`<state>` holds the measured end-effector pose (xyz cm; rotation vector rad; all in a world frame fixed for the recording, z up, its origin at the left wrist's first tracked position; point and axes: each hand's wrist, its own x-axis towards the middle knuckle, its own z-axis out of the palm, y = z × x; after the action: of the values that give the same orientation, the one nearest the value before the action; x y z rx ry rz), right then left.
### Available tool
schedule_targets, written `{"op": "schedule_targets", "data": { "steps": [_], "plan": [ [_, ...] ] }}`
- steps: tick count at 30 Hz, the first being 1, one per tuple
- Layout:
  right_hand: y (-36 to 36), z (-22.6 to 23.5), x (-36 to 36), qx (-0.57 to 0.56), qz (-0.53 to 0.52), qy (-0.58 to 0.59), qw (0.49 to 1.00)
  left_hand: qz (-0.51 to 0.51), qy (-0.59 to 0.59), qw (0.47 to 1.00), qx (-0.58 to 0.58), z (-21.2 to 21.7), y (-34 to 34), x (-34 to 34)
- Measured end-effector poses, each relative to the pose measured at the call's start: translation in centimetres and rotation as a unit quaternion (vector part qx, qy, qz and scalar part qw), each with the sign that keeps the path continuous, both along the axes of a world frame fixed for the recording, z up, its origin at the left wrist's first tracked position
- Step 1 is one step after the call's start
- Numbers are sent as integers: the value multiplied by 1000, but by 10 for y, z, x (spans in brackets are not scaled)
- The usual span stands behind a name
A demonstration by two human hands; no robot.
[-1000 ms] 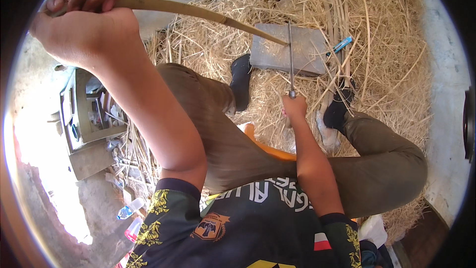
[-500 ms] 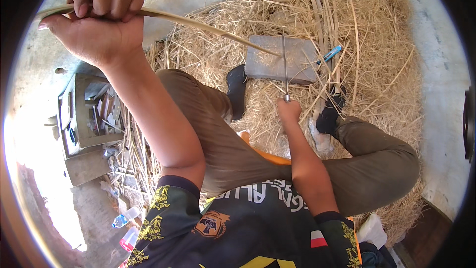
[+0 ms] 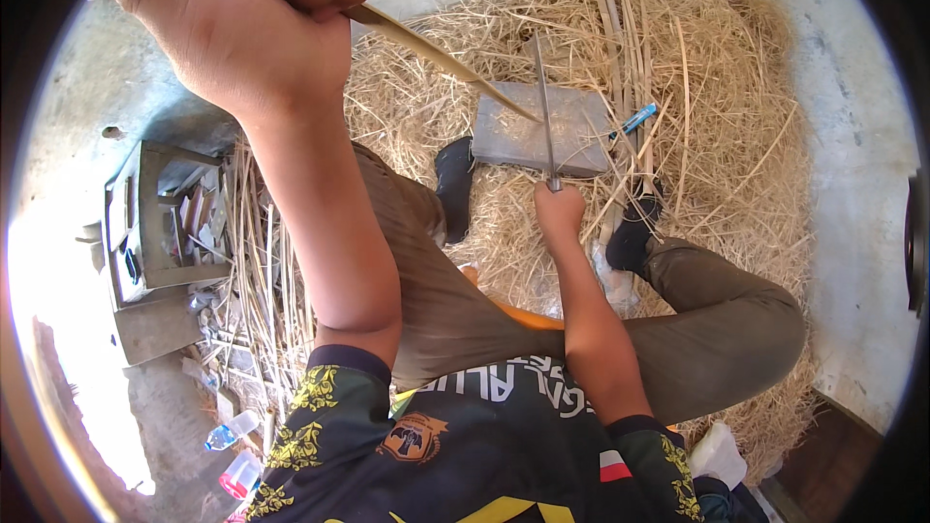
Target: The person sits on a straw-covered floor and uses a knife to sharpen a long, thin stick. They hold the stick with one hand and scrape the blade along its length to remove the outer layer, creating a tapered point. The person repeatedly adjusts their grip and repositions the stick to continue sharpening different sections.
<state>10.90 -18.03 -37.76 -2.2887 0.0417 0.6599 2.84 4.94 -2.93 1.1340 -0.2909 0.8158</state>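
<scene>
Beneath pale, scuffed walls (image 3: 852,174), a broad bed of loose straw (image 3: 741,126); on it, a flat grey block (image 3: 581,121). Down over the block at a slant, a long bamboo strip (image 3: 426,53), its upper part tight inside the raised left hand (image 3: 252,48). Next, a thin knife (image 3: 545,111), handle clamped in the right hand (image 3: 560,213), blade above the block, right at the strip's lower end; cannot tell whether touching. Just right of the block, a small blue tool (image 3: 639,119).

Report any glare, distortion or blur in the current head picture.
Head view: glare burns the lower left to white; dark curved borders flank the fisheye image; the left hand looms large, cut by the top edge; the straw looks fairly crisp.
</scene>
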Motion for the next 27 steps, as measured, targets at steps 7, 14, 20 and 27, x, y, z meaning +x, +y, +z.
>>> {"op": "schedule_targets", "data": {
  "steps": [7,14,20,27],
  "plan": [
    [-15,-55,-8,32,-38,62,997,293,-38,953,-63,12,-50,27],
    [-3,-22,-3,16,-34,-22,999,380,-65,920,-69,4,-39,33],
    [-16,-69,-14,21,-16,-18,999,362,30,930,-56,10,-29,21],
    [-4,-34,-15,65,-51,-46,996,379,10,925,-36,5,-32,18]
  ]
}}
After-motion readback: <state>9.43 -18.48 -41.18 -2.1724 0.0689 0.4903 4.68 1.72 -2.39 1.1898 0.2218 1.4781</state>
